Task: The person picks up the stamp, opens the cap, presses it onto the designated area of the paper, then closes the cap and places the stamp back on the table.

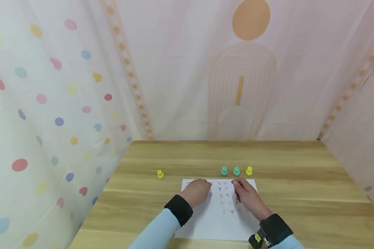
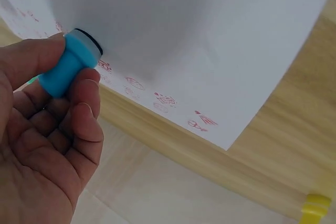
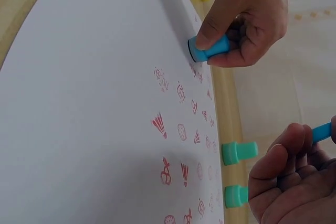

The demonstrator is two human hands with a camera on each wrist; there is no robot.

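My left hand [image 1: 196, 192] pinches a blue stamp [image 2: 71, 64] between thumb and fingers, close over the upper part of a white sheet of paper [image 1: 212, 228]. The stamp's dark-edged face points toward the paper in the left wrist view. Rows of small red prints [image 3: 159, 125] mark the sheet, among them shuttlecocks and round shapes. Over the sheet's right side, my right hand [image 1: 248, 199] holds a small blue piece [image 3: 322, 132] between its fingertips. Most of that piece is hidden by the fingers, and I cannot tell whether it is a cap.
Behind the sheet, two teal stamps [image 1: 224, 171] and a yellow stamp [image 1: 249, 171] stand in a row on the wooden table [image 1: 299, 200]. Another yellow stamp [image 1: 160, 174] stands farther left. Patterned curtains [image 1: 174, 86] hang behind the table and along its sides.
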